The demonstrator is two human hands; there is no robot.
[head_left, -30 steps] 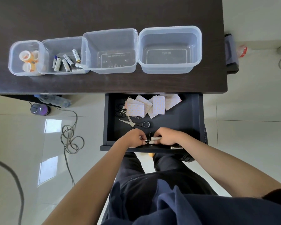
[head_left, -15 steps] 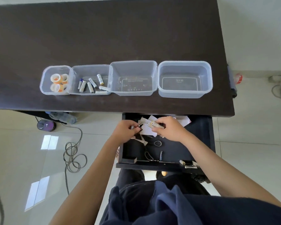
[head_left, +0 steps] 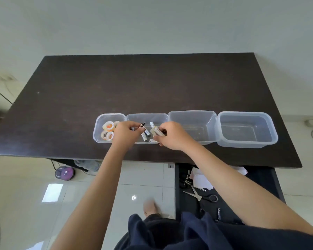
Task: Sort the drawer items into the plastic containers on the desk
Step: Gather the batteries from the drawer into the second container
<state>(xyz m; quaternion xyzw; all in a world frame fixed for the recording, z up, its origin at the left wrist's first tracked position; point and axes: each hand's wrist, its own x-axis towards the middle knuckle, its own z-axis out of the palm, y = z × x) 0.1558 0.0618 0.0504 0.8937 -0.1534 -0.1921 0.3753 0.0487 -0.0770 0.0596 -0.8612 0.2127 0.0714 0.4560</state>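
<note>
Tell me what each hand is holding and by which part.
Left hand: dark battery, pinched at its lower end. Right hand: pale battery, gripped at one end.

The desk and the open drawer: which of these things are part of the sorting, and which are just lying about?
Part of the sorting:
left hand holding a dark battery
right hand holding pale batteries
battery container
tape-roll container
two empty containers
scissors and paper slips in the drawer

Just lying about:
purple round object on the floor
cable by the wall
</note>
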